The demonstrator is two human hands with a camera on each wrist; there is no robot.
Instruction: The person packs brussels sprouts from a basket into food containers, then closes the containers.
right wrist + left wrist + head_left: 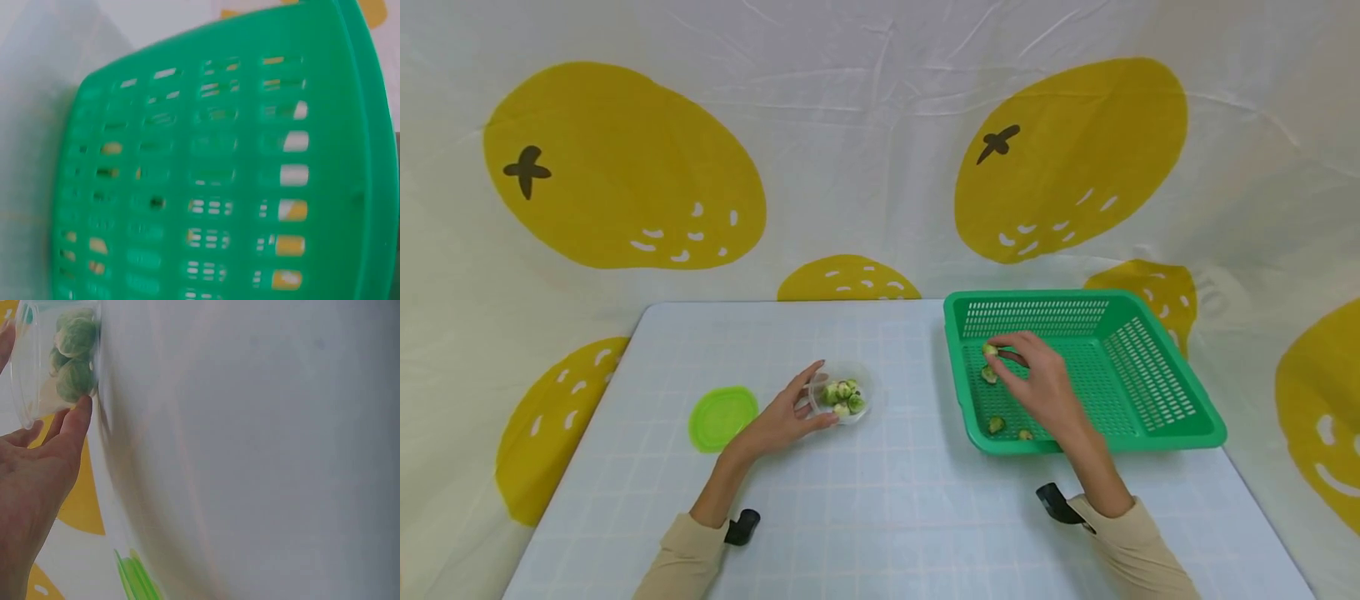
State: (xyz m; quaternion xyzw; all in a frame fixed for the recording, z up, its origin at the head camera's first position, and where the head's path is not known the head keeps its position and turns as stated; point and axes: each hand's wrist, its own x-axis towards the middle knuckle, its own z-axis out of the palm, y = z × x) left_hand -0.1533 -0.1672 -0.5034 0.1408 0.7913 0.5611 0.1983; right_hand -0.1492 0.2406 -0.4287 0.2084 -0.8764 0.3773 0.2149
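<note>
My left hand (786, 419) holds a small clear plastic container (861, 414) around its side, thumb in front and fingers behind. Several Brussels sprouts (844, 393) lie in it, and the left wrist view shows the sprouts (76, 375) through its wall. Over the left part of a green basket (1093, 367), my right hand (1037, 379) pinches a Brussels sprout (990, 350) between thumb and fingertips. Below that lie another sprout (989, 374), one near the front wall (996, 425) and a smaller piece (1026, 434). In the right wrist view the basket wall (250, 162) hides the hand.
A bright green round lid (722, 419) lies on the table left of the container. The white table (880, 517) has a faint grid pattern. Behind it hangs a pale curtain (865, 167) printed with yellow fruit.
</note>
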